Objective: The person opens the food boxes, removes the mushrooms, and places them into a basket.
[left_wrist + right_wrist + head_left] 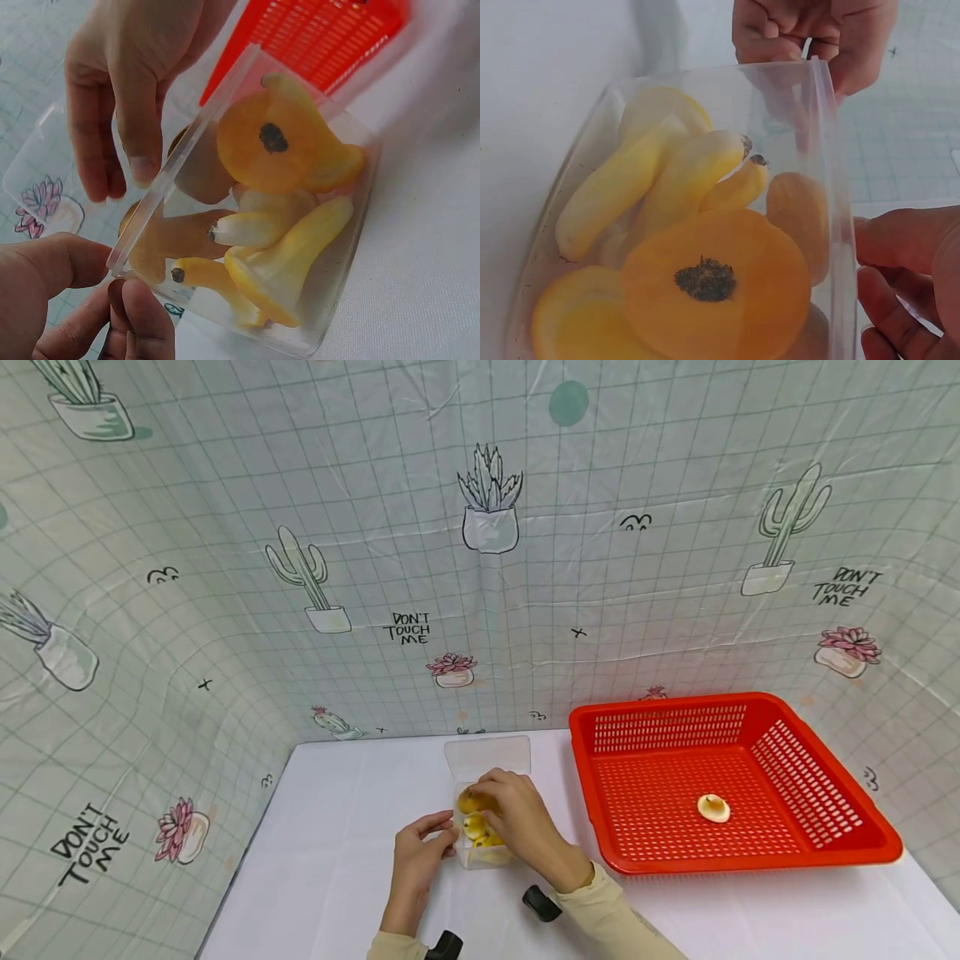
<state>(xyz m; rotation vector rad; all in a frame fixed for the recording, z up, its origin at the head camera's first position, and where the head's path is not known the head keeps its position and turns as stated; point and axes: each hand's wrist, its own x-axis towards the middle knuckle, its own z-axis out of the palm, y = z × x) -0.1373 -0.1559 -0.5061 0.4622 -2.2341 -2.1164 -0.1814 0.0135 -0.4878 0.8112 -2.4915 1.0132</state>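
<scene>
A clear plastic box (480, 860) stands on the table, its hinged lid (487, 755) tipped back behind it. Yellow and orange mushrooms fill much of it; a large orange mushroom (241, 156) with a dark stem end presses near the wall, beside a paler yellow mushroom (300, 251). My left hand (420, 853) pinches the box's near left rim between thumb and fingers. Over the opening hovers my right hand (521, 810), fingers pointing down and slightly bent. In the left wrist view nothing shows between these fingers, which hang just above the rim.
To the right stands a red perforated basket (738, 867), with one cream-capped mushroom (713, 808) inside, stem up. A white cloth (322, 852) covers the table. Behind it hangs a grid-patterned curtain (360, 568) printed with cacti.
</scene>
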